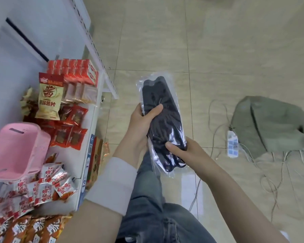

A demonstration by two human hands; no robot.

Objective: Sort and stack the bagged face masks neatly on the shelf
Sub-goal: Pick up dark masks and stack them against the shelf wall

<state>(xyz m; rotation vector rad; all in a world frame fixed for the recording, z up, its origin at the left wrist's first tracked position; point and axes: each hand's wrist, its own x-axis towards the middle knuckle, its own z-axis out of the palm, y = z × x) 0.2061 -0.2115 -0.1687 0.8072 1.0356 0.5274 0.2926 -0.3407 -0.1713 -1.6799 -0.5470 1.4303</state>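
Gripped by the left hand (142, 123) at its middle and the right hand (182, 150) near its near end, a clear bag (158, 92) packed with black face masks is held over the floor, right of the shelf (72, 160) bearing a pink basket (16, 148).

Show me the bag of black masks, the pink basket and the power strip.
bag of black masks (167, 125): head view, on the dark masks at its middle.
pink basket (12, 151): head view, on its side wall.
power strip (232, 145): head view, on its middle.

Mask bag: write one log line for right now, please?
bag of black masks | left hand grips middle | right hand grips lower end | over floor, beside shelf
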